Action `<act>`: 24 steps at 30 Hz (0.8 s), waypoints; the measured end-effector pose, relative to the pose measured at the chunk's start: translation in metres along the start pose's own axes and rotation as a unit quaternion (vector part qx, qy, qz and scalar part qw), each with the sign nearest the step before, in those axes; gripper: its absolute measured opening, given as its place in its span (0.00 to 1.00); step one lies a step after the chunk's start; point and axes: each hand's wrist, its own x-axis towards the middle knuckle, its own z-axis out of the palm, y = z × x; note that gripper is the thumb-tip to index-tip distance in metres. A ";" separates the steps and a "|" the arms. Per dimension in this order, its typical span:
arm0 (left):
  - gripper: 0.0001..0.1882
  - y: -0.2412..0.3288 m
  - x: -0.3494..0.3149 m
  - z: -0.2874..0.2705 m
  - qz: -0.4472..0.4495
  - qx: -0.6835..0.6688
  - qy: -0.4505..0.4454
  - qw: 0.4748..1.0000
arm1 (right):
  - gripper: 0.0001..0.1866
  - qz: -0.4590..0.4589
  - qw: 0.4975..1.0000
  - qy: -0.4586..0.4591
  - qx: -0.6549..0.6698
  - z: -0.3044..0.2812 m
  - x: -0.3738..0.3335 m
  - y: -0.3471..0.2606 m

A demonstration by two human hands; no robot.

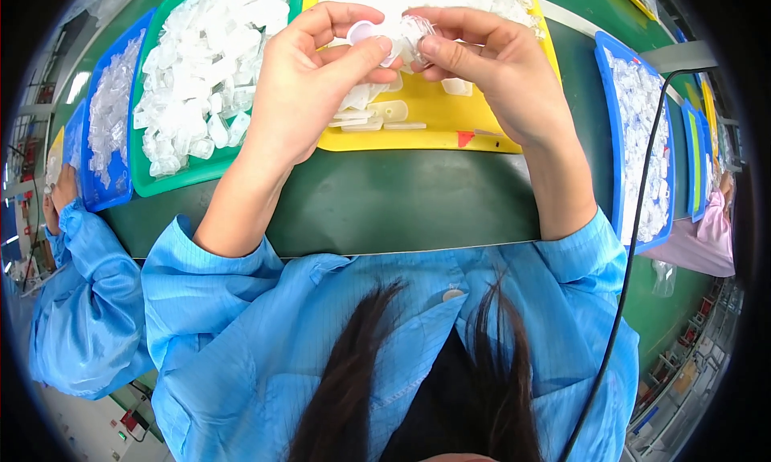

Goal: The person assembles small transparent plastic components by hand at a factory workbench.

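Both of my hands are raised over a yellow tray (pixel 345 141) and meet near its middle. Between thumb and fingers, my left hand (pixel 297 85) pinches a small white plastic piece (pixel 363 33) with a rounded end. My right hand (pixel 510 69) pinches a small clear plastic piece (pixel 418 32) right beside it. The two pieces are very close; whether they are joined I cannot tell. Below my fingers, flat translucent plastic pieces (pixel 390 110) with rounded ends lie in the tray. More pale pieces fill its far part, washed out by glare.
To the left stand a green tray (pixel 146 181) heaped with clear plastic parts and a blue tray (pixel 98 201). Another filled blue tray (pixel 619 133) is at the right, crossed by a black cable (pixel 644 185). A co-worker's blue sleeve (pixel 92 301) is at the left, a pink sleeve (pixel 699 241) at the right.
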 end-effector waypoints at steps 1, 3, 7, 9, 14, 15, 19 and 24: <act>0.13 -0.002 -0.001 0.000 -0.003 -0.001 0.000 1.000 | 0.11 0.005 1.000 0.013 0.018 0.002 0.000 0.000; 0.16 -0.006 -0.002 -0.001 0.024 0.030 -0.013 0.999 | 0.10 0.010 0.999 0.025 0.037 0.005 -0.001 0.003; 0.16 -0.011 -0.002 0.006 0.041 0.040 -0.010 0.998 | 0.07 -0.032 0.998 0.042 -0.022 0.013 -0.006 0.009; 0.14 -0.011 -0.003 0.013 0.083 0.038 0.049 0.995 | 0.07 -0.074 0.993 0.058 -0.074 0.011 -0.006 0.010; 0.13 -0.012 -0.006 0.012 0.067 0.084 0.032 0.994 | 0.07 -0.038 0.998 0.058 0.010 0.008 -0.006 0.013; 0.13 -0.012 -0.007 0.014 0.069 0.095 0.038 0.992 | 0.07 -0.036 0.998 0.059 0.013 0.008 -0.006 0.013; 0.13 -0.015 -0.008 0.015 0.103 0.086 0.038 0.990 | 0.07 -0.046 0.997 0.056 -0.003 0.008 -0.006 0.013; 0.15 -0.012 -0.010 0.015 0.075 0.075 0.029 0.994 | 0.07 -0.051 0.997 0.055 -0.011 0.010 -0.007 0.011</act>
